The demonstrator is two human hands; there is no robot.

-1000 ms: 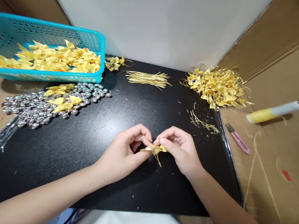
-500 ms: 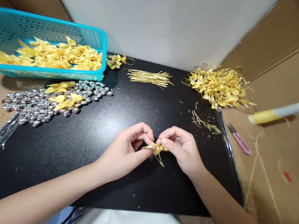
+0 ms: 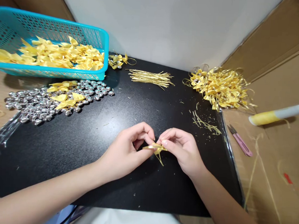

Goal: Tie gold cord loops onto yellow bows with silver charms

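Note:
Between my fingertips, over the black table (image 3: 89,165), is a small yellow ribbon bow (image 3: 159,151) with a thin gold cord hanging from it. My left hand (image 3: 130,150) pinches its left side between thumb and fingers. On the other side, my right hand (image 3: 181,148) closes thumb and forefinger on the bow's upper right edge. The fingers hide much of the bow, so whether a bead sits in it I cannot tell. Behind the hands lies a bundle of gold cords (image 3: 152,78). Silver beads (image 3: 41,106) are heaped at the left, with loose yellow bows (image 3: 69,101) on top.
A turquoise basket (image 3: 52,71) of yellow bows stands at the back left. Finished-looking bows with cord loops (image 3: 223,88) are piled back right, near cord scraps (image 3: 205,124). Pink thread snips (image 3: 241,142) and a yellow-and-white roll (image 3: 278,114) lie beyond the table's right edge.
The whole view has shifted slightly, the basket and beads appearing a little farther right. Both hands keep their pinch on the bow, with hardly any movement.

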